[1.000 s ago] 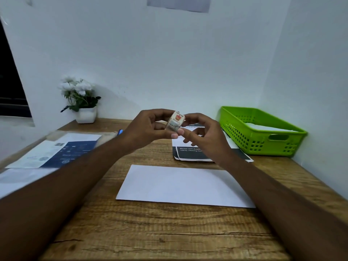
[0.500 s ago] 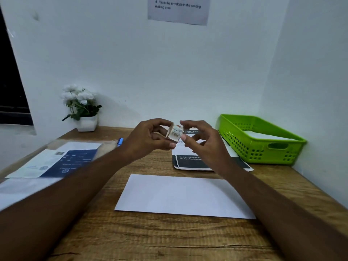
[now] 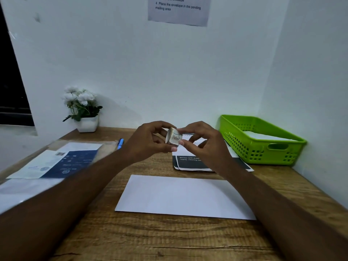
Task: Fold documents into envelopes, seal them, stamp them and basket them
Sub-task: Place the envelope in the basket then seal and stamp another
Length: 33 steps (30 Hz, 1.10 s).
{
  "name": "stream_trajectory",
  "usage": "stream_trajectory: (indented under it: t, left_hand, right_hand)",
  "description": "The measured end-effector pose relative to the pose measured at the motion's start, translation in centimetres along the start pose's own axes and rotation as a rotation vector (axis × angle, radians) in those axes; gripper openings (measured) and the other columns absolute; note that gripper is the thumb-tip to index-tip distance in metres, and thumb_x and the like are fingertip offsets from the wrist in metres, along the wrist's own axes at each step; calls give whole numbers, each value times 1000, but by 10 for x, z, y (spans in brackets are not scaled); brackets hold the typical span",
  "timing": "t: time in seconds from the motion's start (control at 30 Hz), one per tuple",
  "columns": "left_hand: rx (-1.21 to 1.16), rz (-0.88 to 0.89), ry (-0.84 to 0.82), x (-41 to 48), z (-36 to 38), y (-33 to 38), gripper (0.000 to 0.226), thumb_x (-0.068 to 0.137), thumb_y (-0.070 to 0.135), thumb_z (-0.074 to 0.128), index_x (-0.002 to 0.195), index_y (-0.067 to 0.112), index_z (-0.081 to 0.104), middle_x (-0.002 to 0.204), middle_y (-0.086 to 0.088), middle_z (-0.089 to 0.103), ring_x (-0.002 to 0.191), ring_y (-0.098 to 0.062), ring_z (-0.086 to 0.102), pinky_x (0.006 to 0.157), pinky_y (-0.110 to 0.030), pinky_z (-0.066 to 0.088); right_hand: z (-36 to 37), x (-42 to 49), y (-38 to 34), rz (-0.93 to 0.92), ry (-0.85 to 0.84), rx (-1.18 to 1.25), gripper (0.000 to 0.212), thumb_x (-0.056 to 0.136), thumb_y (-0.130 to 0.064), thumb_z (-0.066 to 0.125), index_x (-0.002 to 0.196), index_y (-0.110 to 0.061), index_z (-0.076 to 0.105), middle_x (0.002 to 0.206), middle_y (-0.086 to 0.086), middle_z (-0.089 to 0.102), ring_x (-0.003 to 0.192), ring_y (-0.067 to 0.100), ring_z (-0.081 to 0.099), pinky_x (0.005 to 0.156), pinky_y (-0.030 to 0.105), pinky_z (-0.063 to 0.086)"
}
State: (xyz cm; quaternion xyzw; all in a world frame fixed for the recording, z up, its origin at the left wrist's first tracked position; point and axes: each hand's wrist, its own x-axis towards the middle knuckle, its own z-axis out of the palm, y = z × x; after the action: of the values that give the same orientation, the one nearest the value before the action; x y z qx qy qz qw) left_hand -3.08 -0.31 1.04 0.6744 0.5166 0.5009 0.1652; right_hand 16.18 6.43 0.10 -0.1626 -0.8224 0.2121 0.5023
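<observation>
While my left hand (image 3: 148, 143) and right hand (image 3: 204, 147) pinch the stamp (image 3: 173, 138) above the desk (image 3: 169, 242), stamping is in hand; next it wants pressing onto the envelope (image 3: 184, 196) lying below.

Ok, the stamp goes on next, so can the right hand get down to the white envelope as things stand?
Probably yes. The envelope lies uncovered on the desk near the right hand, with nothing between them, though it pinches the stamp with the left hand.
</observation>
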Motion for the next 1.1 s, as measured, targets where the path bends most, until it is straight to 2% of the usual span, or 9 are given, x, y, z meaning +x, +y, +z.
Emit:
stream_trajectory:
  t: [0.07, 0.17, 0.27, 0.37, 0.5, 0.63, 0.8, 1.0, 1.1]
  left_hand:
    - [19, -6, 4, 0, 1, -1, 55, 59, 17, 90, 108, 20, 65, 89, 1, 71, 71, -27, 71, 75, -43, 59]
    - [56, 5, 5, 0, 1, 0, 53, 61, 16, 89, 108, 19, 65, 89, 3, 71, 70, -25, 71, 72, -36, 58]
    - [132, 22, 17, 0, 2, 1, 53, 61, 23, 89, 108, 19, 65, 88, 6, 70, 70, -17, 69, 69, -28, 56]
    - [197, 29, 9, -2, 4, 3, 58, 60, 33, 87, 111, 19, 65, 88, 4, 69, 72, -14, 67, 70, -30, 56]
    - [231, 37, 16, -2, 4, 4, 55, 61, 34, 87, 110, 19, 65, 87, 6, 69, 74, -12, 66, 68, -25, 54]
    - [223, 10, 24, -2, 1, 5, 50, 61, 35, 86, 105, 20, 67, 84, 8, 70, 68, -9, 67, 63, -19, 54]
    - [110, -42, -1, -3, 0, 8, 53, 55, 42, 82, 100, 17, 69, 81, -2, 74, 64, -16, 71, 65, -32, 60]
    - [140, -104, 20, -1, -1, 4, 48, 61, 35, 85, 102, 13, 71, 80, -3, 75, 65, -17, 71, 64, -32, 60]
    - [268, -116, 47, 3, -7, -9, 42, 62, 37, 86, 97, 18, 71, 81, 6, 72, 68, -10, 68, 63, -21, 54]
  right_hand:
    - [0, -1, 0, -5, -7, -2, 25, 80, -15, 78, 103, -23, 74, 102, -9, 64, 72, 11, 66, 46, 28, 44]
    - [1, -1, 0, 12, -5, -3, 22, 81, -14, 78, 102, -19, 74, 101, -9, 65, 72, 8, 65, 49, 18, 40]
    - [2, 0, 0, 19, 10, -1, 17, 82, -12, 76, 98, -17, 75, 98, -7, 65, 70, 8, 64, 52, 10, 37]
    - [3, 0, -1, 38, 34, 5, 12, 83, -10, 75, 92, -18, 76, 94, -5, 66, 69, 10, 64, 55, 7, 38]
    - [3, 1, -2, 84, 56, 52, 8, 84, -9, 74, 88, -16, 75, 90, -4, 68, 68, 9, 64, 57, 8, 40]
    - [5, 2, -6, 175, 58, 161, 4, 85, -11, 72, 89, -11, 75, 87, -5, 70, 66, 11, 65, 55, 18, 47]
    - [5, 0, -11, 270, 62, 287, 6, 88, -10, 70, 88, -12, 75, 80, -3, 72, 69, 13, 66, 51, 29, 51]
    - [7, 0, -15, 322, 76, 381, 7, 89, -7, 67, 90, -8, 74, 82, 5, 73, 63, 13, 65, 48, 24, 49]
    - [5, 0, -17, 353, 97, 410, 8, 89, -10, 67, 89, -14, 75, 76, 0, 73, 62, 14, 64, 49, 25, 48]
